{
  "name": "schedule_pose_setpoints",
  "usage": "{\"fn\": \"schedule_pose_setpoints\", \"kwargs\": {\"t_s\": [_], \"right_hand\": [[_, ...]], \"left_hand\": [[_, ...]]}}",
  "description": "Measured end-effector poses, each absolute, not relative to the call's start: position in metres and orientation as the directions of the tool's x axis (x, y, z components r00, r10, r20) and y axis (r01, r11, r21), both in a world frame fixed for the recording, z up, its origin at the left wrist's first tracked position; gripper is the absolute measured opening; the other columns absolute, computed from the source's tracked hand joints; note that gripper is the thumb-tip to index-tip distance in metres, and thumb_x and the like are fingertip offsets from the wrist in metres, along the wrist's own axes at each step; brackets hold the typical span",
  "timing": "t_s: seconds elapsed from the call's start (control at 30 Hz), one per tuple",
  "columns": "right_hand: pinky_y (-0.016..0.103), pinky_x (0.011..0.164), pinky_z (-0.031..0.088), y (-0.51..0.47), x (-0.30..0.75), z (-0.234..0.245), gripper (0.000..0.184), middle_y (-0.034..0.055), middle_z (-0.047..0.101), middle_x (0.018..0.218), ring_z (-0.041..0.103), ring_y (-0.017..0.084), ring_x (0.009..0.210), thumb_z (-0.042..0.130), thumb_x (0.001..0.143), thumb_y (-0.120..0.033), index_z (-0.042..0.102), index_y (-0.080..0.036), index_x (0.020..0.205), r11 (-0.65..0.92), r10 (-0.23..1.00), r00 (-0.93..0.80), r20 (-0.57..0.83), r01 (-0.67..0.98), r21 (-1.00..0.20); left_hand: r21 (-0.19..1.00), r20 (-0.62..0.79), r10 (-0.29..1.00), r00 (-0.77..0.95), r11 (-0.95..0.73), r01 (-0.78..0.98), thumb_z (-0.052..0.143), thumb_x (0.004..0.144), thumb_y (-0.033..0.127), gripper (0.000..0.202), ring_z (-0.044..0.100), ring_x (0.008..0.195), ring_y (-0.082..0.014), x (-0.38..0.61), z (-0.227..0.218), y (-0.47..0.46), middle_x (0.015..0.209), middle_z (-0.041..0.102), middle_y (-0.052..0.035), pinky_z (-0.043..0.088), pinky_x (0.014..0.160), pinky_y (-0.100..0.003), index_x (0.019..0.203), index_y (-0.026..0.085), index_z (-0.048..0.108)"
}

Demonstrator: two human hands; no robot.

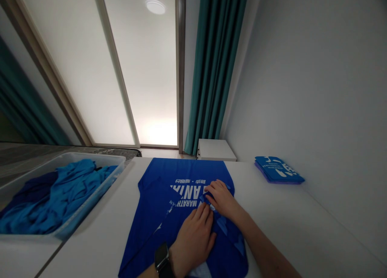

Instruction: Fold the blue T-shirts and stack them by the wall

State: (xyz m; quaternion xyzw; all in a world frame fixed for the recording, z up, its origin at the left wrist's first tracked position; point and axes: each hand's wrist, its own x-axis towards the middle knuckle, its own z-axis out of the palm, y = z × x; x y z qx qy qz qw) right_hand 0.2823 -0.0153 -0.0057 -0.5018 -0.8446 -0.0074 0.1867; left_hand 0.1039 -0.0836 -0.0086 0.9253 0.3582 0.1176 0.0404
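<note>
A blue sleeveless sports shirt (160, 213) with white lettering lies spread on the white table, its print upside down from my side. My left hand (195, 235), with a dark watch at the wrist, rests on the shirt with its fingers stretched out and thumb apart. Just beyond it, my right hand (222, 197) has bent fingers closed on a gathered bit of the shirt's fabric near the right edge. The shirt's right side looks folded over, showing lighter blue patches. Part of the fabric is hidden under both hands.
At the left stands a translucent plastic bin (119, 161) holding crumpled blue clothes (72, 189). Folded blue garments (279, 170) lie stacked at the right by the wall. Beyond the table (272, 229) are a white cabinet (216, 149), a teal curtain (213, 68) and frosted sliding doors (145, 76).
</note>
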Motion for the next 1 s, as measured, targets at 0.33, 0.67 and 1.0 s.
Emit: {"fn": "schedule_pose_setpoints", "kwargs": {"t_s": [0.33,0.67,1.0], "right_hand": [[0.033,0.089,0.039,-0.001,0.368,-0.020,0.027,0.0062,0.065,0.102,0.056,0.021,0.100,0.040,0.094,-0.019,0.066,-0.021,0.101,0.159,0.965,-0.084,0.248,0.942,-0.297],[0.033,0.086,0.038,0.004,0.371,-0.034,0.014,0.0063,0.059,0.097,0.052,0.022,0.096,0.051,0.091,-0.028,0.062,-0.021,0.086,0.124,0.967,-0.050,0.250,0.949,-0.290],[0.034,0.087,0.038,0.009,0.382,-0.037,0.024,0.0075,0.060,0.097,0.052,0.023,0.097,0.046,0.094,-0.034,0.065,-0.022,0.085,0.110,0.971,-0.021,0.238,0.924,-0.367]], "left_hand": [[0.221,0.137,0.685,0.716,-0.725,0.652,0.038,0.098,0.041,0.053,0.038,0.137,-0.0313,0.100,0.000,-0.082,0.148,0.045,-0.0143,0.033,0.112,-0.044,0.143,0.013,0.043],[0.231,0.103,0.695,0.711,-0.712,0.663,0.039,0.097,0.039,0.050,0.042,0.134,-0.0306,0.100,0.007,-0.079,0.145,0.048,-0.0123,0.034,0.111,-0.046,0.142,0.017,0.045],[0.231,0.090,0.694,0.714,-0.712,0.663,0.039,0.097,0.039,0.050,0.041,0.134,-0.0303,0.100,0.010,-0.080,0.145,0.048,-0.0111,0.033,0.112,-0.046,0.142,0.018,0.044]]}}
